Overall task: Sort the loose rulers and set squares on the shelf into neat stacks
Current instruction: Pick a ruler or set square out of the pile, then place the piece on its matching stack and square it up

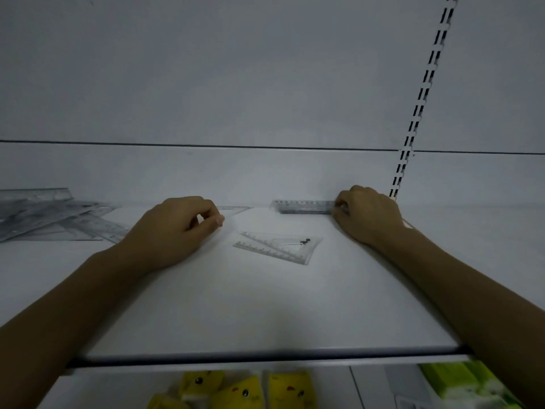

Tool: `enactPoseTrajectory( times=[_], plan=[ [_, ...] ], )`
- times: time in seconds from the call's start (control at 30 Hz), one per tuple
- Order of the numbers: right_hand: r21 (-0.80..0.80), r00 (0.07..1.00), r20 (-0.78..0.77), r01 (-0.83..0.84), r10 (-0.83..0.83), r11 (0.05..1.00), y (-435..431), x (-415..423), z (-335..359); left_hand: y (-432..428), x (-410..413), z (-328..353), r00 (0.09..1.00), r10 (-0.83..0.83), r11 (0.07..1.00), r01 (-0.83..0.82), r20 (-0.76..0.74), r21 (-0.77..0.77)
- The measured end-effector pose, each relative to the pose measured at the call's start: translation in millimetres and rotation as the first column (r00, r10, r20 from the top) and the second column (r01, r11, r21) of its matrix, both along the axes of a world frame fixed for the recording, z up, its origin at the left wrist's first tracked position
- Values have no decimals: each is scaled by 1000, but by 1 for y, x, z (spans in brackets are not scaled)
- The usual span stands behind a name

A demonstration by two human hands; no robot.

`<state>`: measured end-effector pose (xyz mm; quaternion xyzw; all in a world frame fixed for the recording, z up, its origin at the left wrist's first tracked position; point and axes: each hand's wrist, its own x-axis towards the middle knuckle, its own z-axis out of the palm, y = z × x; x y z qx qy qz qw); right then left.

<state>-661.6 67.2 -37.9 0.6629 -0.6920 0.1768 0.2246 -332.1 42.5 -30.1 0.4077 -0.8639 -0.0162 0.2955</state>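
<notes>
My right hand (365, 214) curls round the ruler stack (303, 206) to keep it square against the wall (265, 172), while my left hand (177, 228) pinches, I believe, the corner of a set square (234, 209).

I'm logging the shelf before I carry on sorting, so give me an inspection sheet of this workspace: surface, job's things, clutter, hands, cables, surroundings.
Surface: white shelf, dimly lit.
Job's things: ruler stack along the back panel; loose pile of rulers and set squares far left; clear set squares lying mid-shelf; single set square just beyond the left hand.
Clutter: small pin-like object on the clear set squares.
Hands: right hand grips the ruler stack's end; left hand has curled fingers, hold unclear.
Cables: nothing seen.
Surroundings: slotted upright at the back right; yellow packs and green packs on the shelf below.
</notes>
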Motion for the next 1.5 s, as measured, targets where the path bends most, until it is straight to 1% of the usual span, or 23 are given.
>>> enactPoseTrajectory(
  times=[0.17,0.27,0.33,0.43,0.57,0.63,0.7,0.77,0.83,0.93,1.0,1.07,1.17,1.23,1.27,1.3,1.37,1.4,1.5],
  plan=[
    [-8,998,10,60,-60,998,2,3,-5,3,-1,0,1000,9,1000,-9,0,20],
    [32,998,67,11,-13,999,9,4,1,8,-2,0,1000,2,1000,-2,-3,26],
    [19,994,107,-13,10,1000,16,4,9,10,-1,0,1000,-2,1000,2,5,17],
    [7,991,118,-67,65,998,23,15,22,11,-2,-1,1000,-10,999,10,-1,-45],
    [68,977,57,-209,206,975,24,54,40,9,-2,-5,999,-10,996,13,32,-93],
    [73,960,67,-276,271,959,25,82,48,9,-4,-4,996,-21,982,37,89,-187],
    [75,951,39,-308,305,949,26,115,52,10,-8,0,991,-2,955,41,134,-294],
    [71,955,3,-295,296,953,28,148,53,10,-9,7,990,44,943,2,131,-331],
    [75,965,-17,-258,260,963,28,180,49,6,2,17,987,73,948,-25,141,-317],
    [151,962,-132,-217,237,964,21,228,38,-6,46,22,963,122,944,-38,241,-327],
    [171,957,-159,-217,244,961,14,261,33,-14,87,17,939,195,938,-94,284,-332],
    [163,955,-157,-225,251,961,6,296,31,-20,131,10,899,297,933,-200,323,-301],
    [186,957,-136,-230,257,955,-8,345,31,-27,192,9,795,446,894,-413,411,-172],
    [205,961,-113,-225,251,953,-21,373,35,-31,229,9,748,481,856,-514,458,-60],
    [211,965,-94,-221,244,952,-28,385,36,-32,245,8,742,479,839,-544,470,6],
    [213,969,-68,-217,236,953,-35,396,37,-33,259,7,751,463,825,-560,470,81],
    [213,977,1,-207,212,955,-48,413,34,-38,277,4,797,414,806,-545,440,228],
    [216,979,44,-202,197,955,-55,420,30,-43,282,3,817,389,811,-523,426,262],
    [257,975,140,-202,171,945,-71,434,14,-59,286,4,859,295,873,-420,418,246]
  ],
)
